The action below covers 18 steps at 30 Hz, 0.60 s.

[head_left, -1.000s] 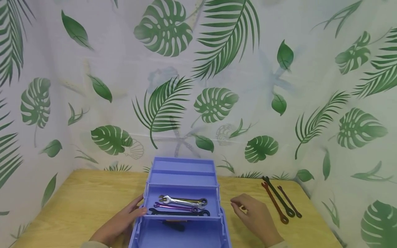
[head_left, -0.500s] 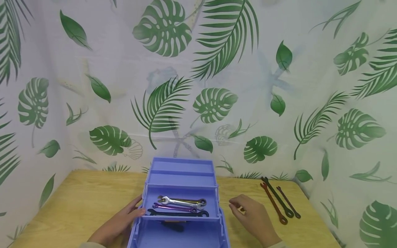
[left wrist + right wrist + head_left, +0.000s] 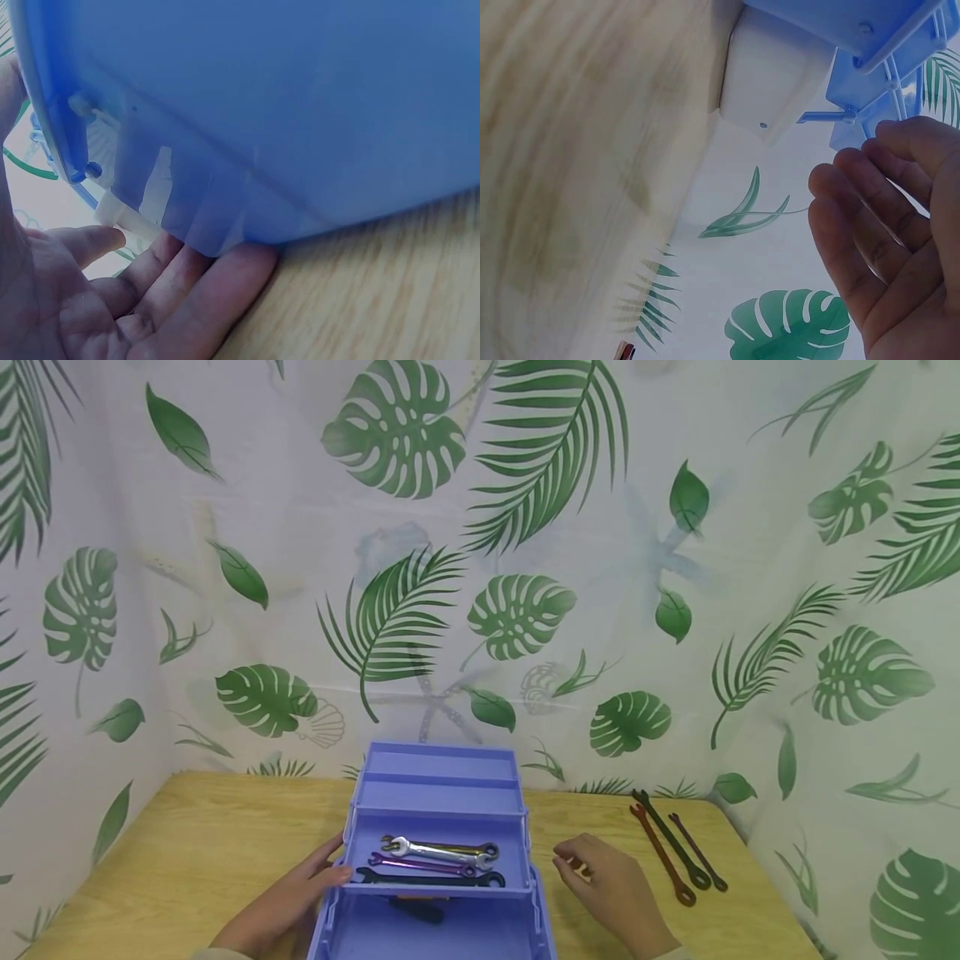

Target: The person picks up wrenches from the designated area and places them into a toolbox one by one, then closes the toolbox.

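Note:
A periwinkle-blue toolbox stands unfolded on the table, with its stepped trays raised. Gold, silver, purple and black combination wrenches lie in the middle tray. My left hand holds the toolbox's left side, thumb on the tray's front corner; in the left wrist view its fingertips touch the blue wall. My right hand hovers or rests to the right of the box, fingers loosely curled and holding nothing. Partly hidden beneath the tray is a dark tool with an orange part.
To the right of my right hand, red, dark green and thin dark-red wrenches lie slantwise on the wooden table. A leaf-printed wall covering closes off the back and sides.
Both hands keep nearly the same positions, and the wrenches and toolbox stay put. Only the head view shifts very slightly.

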Motion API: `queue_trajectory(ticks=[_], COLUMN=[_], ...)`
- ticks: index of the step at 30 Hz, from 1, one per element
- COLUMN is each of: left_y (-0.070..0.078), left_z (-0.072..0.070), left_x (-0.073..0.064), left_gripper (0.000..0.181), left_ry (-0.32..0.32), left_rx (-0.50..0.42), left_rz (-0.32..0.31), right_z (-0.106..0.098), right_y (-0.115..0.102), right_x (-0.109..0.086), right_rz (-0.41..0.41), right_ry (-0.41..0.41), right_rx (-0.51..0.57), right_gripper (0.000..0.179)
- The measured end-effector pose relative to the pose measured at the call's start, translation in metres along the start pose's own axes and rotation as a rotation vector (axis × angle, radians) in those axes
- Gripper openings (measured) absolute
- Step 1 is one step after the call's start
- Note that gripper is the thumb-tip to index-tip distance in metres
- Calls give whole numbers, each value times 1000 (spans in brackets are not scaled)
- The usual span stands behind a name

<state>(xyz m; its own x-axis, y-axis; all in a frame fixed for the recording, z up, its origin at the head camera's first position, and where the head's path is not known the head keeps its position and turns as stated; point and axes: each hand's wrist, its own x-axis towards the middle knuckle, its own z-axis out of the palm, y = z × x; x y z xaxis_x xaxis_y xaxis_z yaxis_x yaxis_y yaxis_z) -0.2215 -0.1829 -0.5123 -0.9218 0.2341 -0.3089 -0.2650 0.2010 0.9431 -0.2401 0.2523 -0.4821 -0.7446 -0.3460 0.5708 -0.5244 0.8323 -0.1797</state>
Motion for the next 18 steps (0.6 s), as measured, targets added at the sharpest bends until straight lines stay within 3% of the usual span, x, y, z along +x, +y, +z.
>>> queue_trajectory(ticks=[12, 18], left_y=[-3, -4], left_z=[-4, -4], left_x=[-1, -1], left_gripper=[88, 86], left_ry=[-9, -65], left_rx=[-19, -51], left_rz=[13, 53], right_z=[4, -1], right_y=[0, 9], right_x=[2, 2], right_rz=[89, 125], right_ry=[-93, -130], right_rx=[39, -8], right_gripper=[13, 17])
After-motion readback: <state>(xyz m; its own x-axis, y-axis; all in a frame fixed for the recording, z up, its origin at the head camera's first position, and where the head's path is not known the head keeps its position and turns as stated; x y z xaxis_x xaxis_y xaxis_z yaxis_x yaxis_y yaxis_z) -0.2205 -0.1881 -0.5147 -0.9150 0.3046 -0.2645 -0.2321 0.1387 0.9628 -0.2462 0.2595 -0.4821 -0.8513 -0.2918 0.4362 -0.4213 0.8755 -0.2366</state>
